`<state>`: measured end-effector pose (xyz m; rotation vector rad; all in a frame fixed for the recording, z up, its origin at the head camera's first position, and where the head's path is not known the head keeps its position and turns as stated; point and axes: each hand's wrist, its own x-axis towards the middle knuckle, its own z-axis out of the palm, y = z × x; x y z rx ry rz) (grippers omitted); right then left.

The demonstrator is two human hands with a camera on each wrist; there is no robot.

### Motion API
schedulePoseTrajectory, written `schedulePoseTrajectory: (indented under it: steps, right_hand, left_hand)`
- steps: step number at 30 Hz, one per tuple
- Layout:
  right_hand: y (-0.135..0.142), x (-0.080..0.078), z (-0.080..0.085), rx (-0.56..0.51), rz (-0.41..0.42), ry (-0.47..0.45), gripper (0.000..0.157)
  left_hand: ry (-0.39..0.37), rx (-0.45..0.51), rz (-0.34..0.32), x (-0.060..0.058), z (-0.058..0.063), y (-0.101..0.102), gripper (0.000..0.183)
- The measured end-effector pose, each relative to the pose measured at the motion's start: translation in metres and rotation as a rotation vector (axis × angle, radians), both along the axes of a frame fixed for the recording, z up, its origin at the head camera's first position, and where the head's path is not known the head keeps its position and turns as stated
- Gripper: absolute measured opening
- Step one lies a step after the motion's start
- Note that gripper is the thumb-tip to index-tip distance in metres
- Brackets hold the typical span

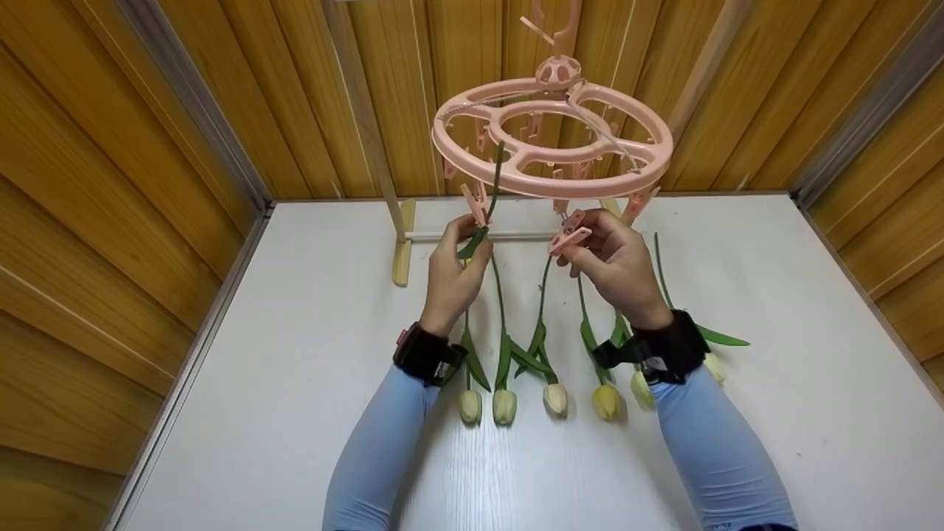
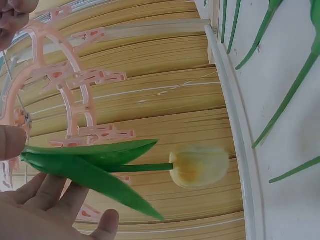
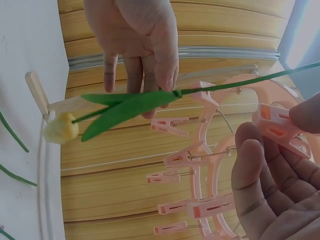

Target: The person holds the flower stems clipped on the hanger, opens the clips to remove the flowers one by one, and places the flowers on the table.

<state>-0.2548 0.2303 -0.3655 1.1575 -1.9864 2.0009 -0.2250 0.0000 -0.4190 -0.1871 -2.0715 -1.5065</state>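
Observation:
My left hand (image 1: pixel 453 276) pinches an artificial tulip between thumb and fingers where its green leaves meet the stem. In the left wrist view the pale yellow bloom (image 2: pixel 200 166) points away from the hand, and in the head view the bare stem (image 1: pixel 498 169) rises past the rim of a round pink clip hanger (image 1: pixel 531 184). One of the hanger's clothespins (image 1: pixel 476 205) overlaps the stem just above that hand. To the right, my right hand (image 1: pixel 619 262) holds another pink clothespin (image 3: pixel 282 127) below the rim, thumb and fingers on it, with no stem in it.
Several more tulips lie in a row on the white table (image 1: pixel 317 369), blooms toward me, including a yellow one (image 1: pixel 606 402). A wooden stand with a base foot (image 1: pixel 401 254) and a white crossbar (image 1: pixel 509 236) stands behind the hands. Other clothespins (image 1: pixel 640 203) dangle from the hanger.

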Motion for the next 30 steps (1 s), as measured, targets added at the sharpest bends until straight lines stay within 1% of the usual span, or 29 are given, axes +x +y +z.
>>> schedulePoseTrajectory:
  steps: [2,6,11,14,20,25,28,30]
  right_hand:
    - [0.000,-0.001,-0.001,-0.014,0.013,-0.009,0.019]
    - [-0.001,-0.003,-0.002,-0.014,0.006,-0.016,0.019]
    - [-0.002,-0.007,-0.006,-0.025,-0.016,-0.037,0.019]
    - [-0.002,-0.009,-0.008,-0.027,-0.032,-0.048,0.019]
    - [-0.004,-0.010,-0.011,0.004,-0.074,-0.064,0.019]
    - [-0.009,-0.010,-0.013,0.006,-0.098,-0.068,0.015]
    - [-0.012,-0.010,-0.015,-0.008,-0.095,-0.083,0.012]
    - [-0.015,-0.009,-0.016,-0.011,-0.084,-0.106,0.010]
  left_hand:
    - [0.013,0.003,-0.009,0.001,0.000,0.000,0.040]
    - [0.028,0.018,-0.030,0.004,0.001,0.000,0.035]
    - [0.020,0.019,-0.045,0.010,0.001,0.000,0.032]
    - [0.025,0.036,-0.058,0.014,0.000,0.000,0.033]
    - [0.038,0.066,-0.062,0.023,0.000,0.000,0.029]
    - [0.059,0.125,-0.087,0.030,-0.001,0.000,0.023]
    - [0.061,0.160,-0.100,0.034,-0.002,-0.001,0.024]
    - [0.058,0.175,-0.095,0.037,-0.003,-0.001,0.025]
